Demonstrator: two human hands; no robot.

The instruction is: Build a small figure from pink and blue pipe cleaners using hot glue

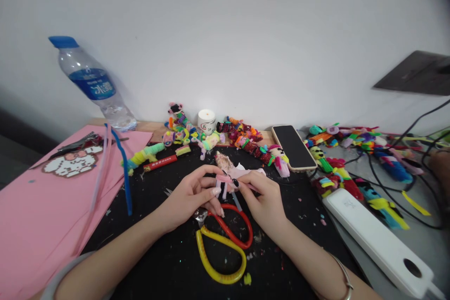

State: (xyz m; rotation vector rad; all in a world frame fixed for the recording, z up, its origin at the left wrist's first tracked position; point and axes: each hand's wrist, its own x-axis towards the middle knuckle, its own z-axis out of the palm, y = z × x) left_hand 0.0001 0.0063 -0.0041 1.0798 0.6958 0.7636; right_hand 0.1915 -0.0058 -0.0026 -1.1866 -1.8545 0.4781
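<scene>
Both hands meet over a black work mat (168, 253). My left hand (191, 197) pinches a small pink pipe-cleaner figure (228, 171) with a tan fuzzy head. My right hand (263, 199) grips the same figure from the right, fingers curled around a pink strand. Scissors with one red and one yellow handle (225, 243) lie on the mat just below both hands.
A pink sheet (38, 211) with a white fuzzy shape, pink and blue pipe cleaners (124, 173), and a water bottle (93, 84) sit left. Several colourful pipe-cleaner figures (242, 138), a phone (293, 147), a white power bank (379, 241) and cables lie behind and right.
</scene>
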